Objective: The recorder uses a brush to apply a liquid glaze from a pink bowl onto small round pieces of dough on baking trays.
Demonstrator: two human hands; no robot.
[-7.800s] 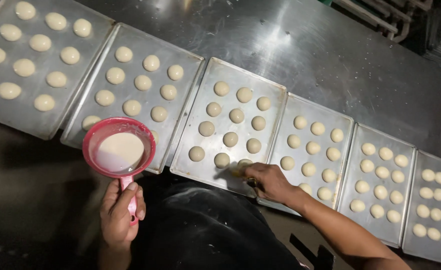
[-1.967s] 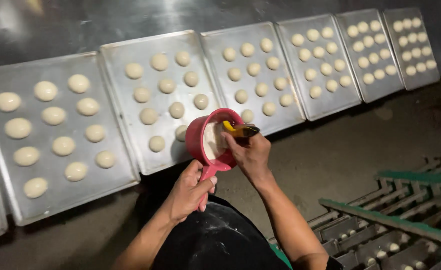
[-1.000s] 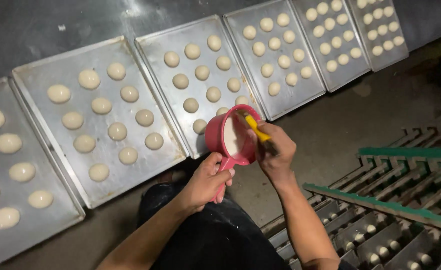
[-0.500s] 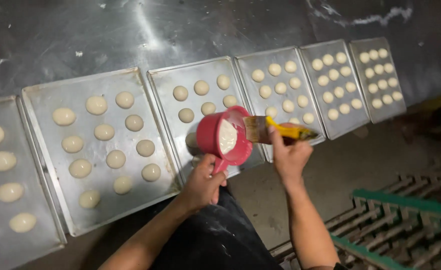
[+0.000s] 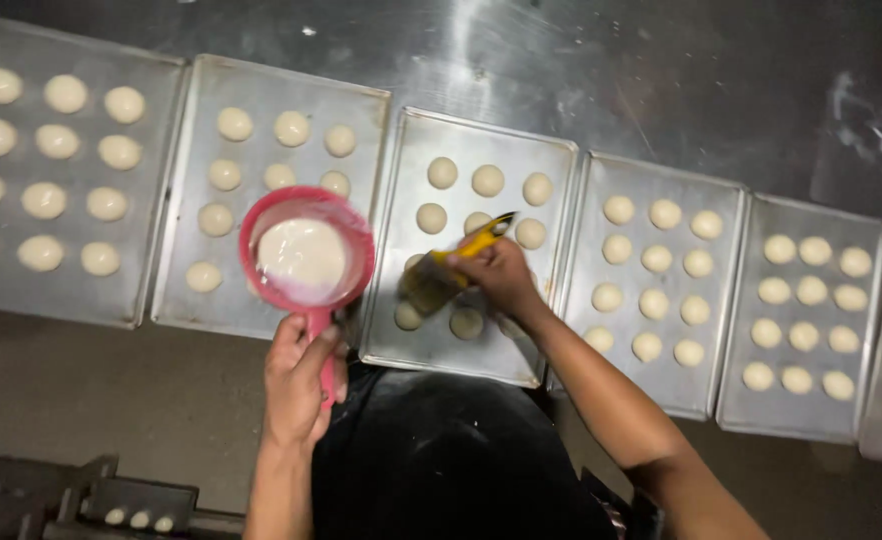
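Gripping a yellow-handled brush (image 5: pixel 451 265) at frame centre, right hand (image 5: pixel 496 275) fingers wrapped round it; left hand (image 5: pixel 299 375) clasps the pink cup (image 5: pixel 306 250) handle, milky liquid inside.

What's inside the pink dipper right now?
The pink dipper, held by the left hand, holds a pale, creamy liquid covering its bottom. How deep it is cannot be seen.

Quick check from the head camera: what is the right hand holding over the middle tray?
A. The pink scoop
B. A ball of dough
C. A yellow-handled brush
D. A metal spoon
C: the right hand grips a yellow-handled brush with its bristles down by the dough balls on the middle tray, while the left hand holds the pink scoop.
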